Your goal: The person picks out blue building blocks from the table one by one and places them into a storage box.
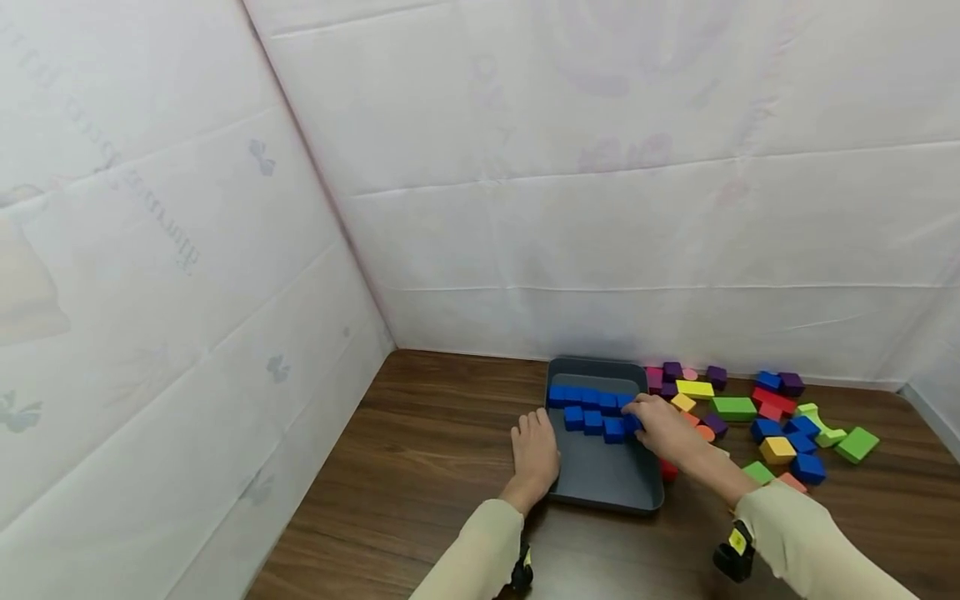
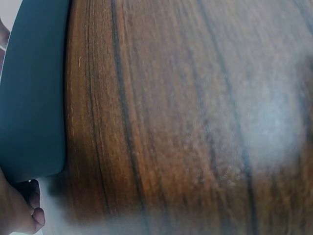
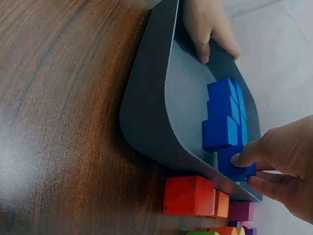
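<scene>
Blue foam blocks: two rows at the far end of the dark grey tray; the near half of the tray floor is bare.
Right hand: fingers and thumb pinch the blue block at the right end of the near row, beside the tray's right wall.
Left hand: flat against the tray's left rim, fingers straight, thumb over the edge; it holds nothing.
Step in hand (judgement): seating the pinched block. Keep its faces square to its neighbours, press it flush against the row, and keep the left hand bracing the tray so it does not slide.
Loose blocks: red, orange, purple, yellow and green pieces, plus more blue ones, on the counter right of the tray; a red block lies just outside the tray wall.
Counter: dark wood grain, smooth.
Room: white printed sheeting covers the walls behind and at left.
</scene>
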